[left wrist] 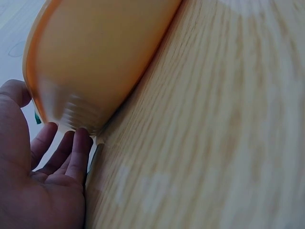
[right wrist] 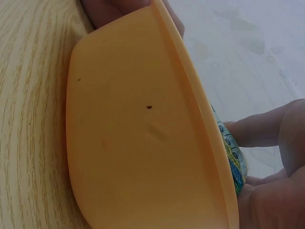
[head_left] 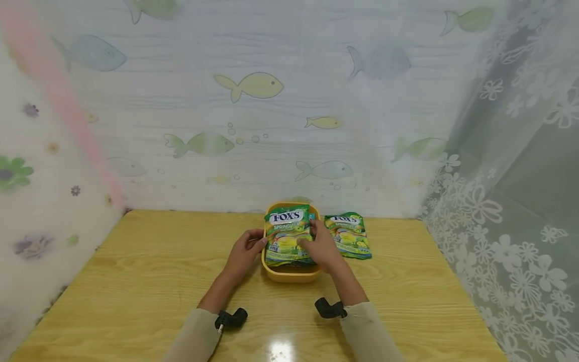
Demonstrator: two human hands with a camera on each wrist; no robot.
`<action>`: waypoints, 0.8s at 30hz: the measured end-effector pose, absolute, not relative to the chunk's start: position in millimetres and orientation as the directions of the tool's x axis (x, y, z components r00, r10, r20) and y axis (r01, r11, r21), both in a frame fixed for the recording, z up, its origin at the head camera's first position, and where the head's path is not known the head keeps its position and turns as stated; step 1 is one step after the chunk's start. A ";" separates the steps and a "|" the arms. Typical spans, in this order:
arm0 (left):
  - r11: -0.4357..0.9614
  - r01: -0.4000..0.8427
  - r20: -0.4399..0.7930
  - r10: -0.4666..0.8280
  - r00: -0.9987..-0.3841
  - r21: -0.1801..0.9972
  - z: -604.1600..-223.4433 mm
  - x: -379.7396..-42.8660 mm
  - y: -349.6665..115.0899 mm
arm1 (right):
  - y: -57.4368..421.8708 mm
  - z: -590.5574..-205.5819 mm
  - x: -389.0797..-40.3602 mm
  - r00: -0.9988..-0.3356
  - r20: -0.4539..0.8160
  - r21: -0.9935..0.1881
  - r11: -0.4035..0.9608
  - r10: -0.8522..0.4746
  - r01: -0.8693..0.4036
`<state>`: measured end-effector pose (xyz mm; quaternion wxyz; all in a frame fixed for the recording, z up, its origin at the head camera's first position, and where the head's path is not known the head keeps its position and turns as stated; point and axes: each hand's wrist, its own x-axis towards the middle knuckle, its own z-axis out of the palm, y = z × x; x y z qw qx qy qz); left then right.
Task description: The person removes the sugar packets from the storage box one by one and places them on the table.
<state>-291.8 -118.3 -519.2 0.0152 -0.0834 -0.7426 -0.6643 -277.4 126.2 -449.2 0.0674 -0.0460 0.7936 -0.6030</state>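
A yellow-orange plastic container [head_left: 293,276] with rounded corners stands on the table. In it lies a green FOX'S Spring Tea candy bag [head_left: 286,230], face up and reaching near the rim. My left hand [head_left: 244,251] holds the container's left side; in the left wrist view its thumb is at the rim and its fingers [left wrist: 80,152] bend against the outer wall. My right hand [head_left: 323,247] pinches the candy bag at its right edge, thumb on the front. In the right wrist view the container wall hides most of the bag [right wrist: 233,160].
A second FOX'S candy bag [head_left: 348,236] lies flat on the table just right of the container. The wooden table [head_left: 158,281] ends at a fish-patterned curtain [head_left: 253,166] behind. A floral sheer curtain [head_left: 502,251] hangs at the right.
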 end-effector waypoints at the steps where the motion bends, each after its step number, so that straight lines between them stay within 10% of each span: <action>1: 0.101 0.146 0.135 0.107 -0.985 0.984 -519.5 -292.5 -117.8 | 126.3 -448.9 -277.7 -0.988 -0.048 -0.964 0.268 -0.149 0.007; 24: 0.118 0.118 0.106 0.104 -0.989 0.986 -516.8 -289.8 -121.2 | 130.9 -437.9 -275.4 -0.993 -0.026 -0.986 0.165 -0.114 0.007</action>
